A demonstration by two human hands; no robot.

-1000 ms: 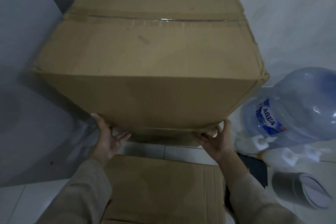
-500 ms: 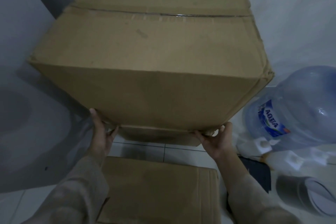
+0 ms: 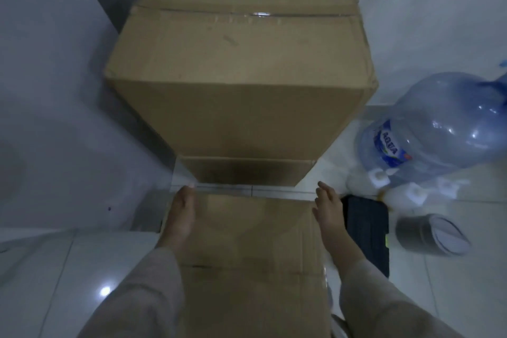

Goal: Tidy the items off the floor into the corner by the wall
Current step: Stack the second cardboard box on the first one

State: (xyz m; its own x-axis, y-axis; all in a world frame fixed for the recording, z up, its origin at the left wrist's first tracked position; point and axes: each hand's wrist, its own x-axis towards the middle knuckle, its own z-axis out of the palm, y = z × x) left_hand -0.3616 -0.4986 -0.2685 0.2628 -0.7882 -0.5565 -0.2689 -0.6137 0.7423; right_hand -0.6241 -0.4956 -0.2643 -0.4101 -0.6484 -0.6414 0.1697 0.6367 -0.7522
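**Big box in the corner, both hands off it**

Against the corner where the two pale walls meet, a large cardboard box (image 3: 241, 63) stands with its taped top seam running across, left to right. It appears to sit on a smaller box (image 3: 247, 171), whose dark front face shows just under its lower edge. A strip of white tiled floor (image 3: 41, 269) separates that stack from a second cardboard box (image 3: 247, 255) in the foreground, close to the camera and cut off by the bottom edge.

The left hand (image 3: 182, 217) lies along the near box's left far corner, fingers straight and together, pointing toward the wall; whether it actually presses the cardboard or only hangs just over it cannot be told. The right hand (image 3: 329, 211) sits at the box's right far corner in much the same pose, fingers extended and a little spread, gripping nothing. Both hands are clear of the large box. Light-coloured sleeves run back from the wrists to the lower edge.

To the right, a blue water gallon jug (image 3: 439, 129) (label reading AQUA) lies on its side, with white plastic containers (image 3: 411, 192) tucked beneath it. A dark flat object (image 3: 367, 228) rests on the tiles just beside the right hand, and a grey cylindrical bin (image 3: 430, 234) lies tipped over beyond it.
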